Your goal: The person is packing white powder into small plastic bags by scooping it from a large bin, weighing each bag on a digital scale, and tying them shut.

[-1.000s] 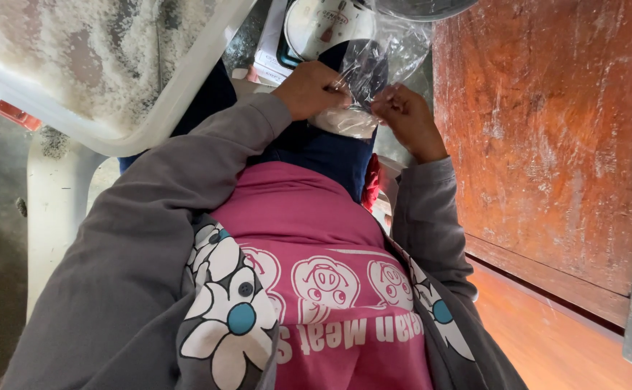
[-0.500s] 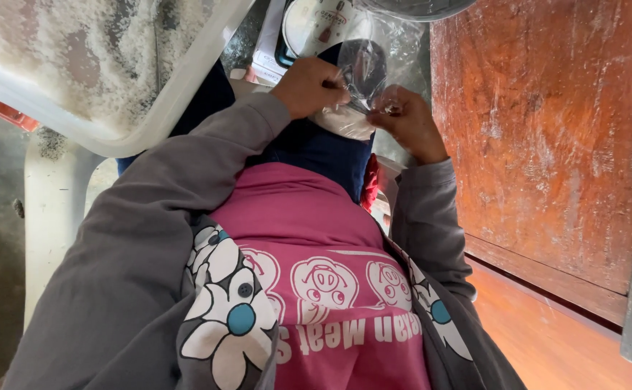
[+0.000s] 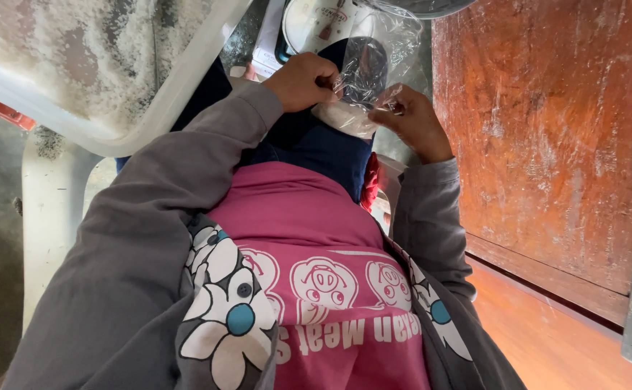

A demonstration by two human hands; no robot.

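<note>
I look straight down the front of a seated person; both arms in grey sleeves reach away from me toward a clear plastic bag [image 3: 373, 68] held over the lap; I take that bag as my landmark. The bag is thin and crinkled, and a dark round object [image 3: 365, 66] shows through it, with a pale patch at the bag's lower end; what the object is I cannot tell. The left hand [image 3: 303, 81] sits at the bag's left edge, touching it; its fingers are curled shut into a loose fist that pinches the plastic. The right hand [image 3: 411, 119] sits at the bag's lower right edge; its fingertips [image 3: 394, 107] are drawn together and grip a fold of the plastic, the rest of the hand half closed. The two hands are near each other, with the bag stretched between them. Below the bag, nearer me, lie dark blue trousers [image 3: 316, 148], then a pink shirt [image 3: 316, 267] with cartoon pig faces, and a grey jacket [image 3: 135, 289] with white flowers; beyond the bag, at the top edge, sits a white round device [image 3: 316, 22]; left of the bag is a white plastic chair [image 3: 77, 79], speckled and dirty; right of the bag stands a worn reddish wooden panel [image 3: 547, 130].
</note>
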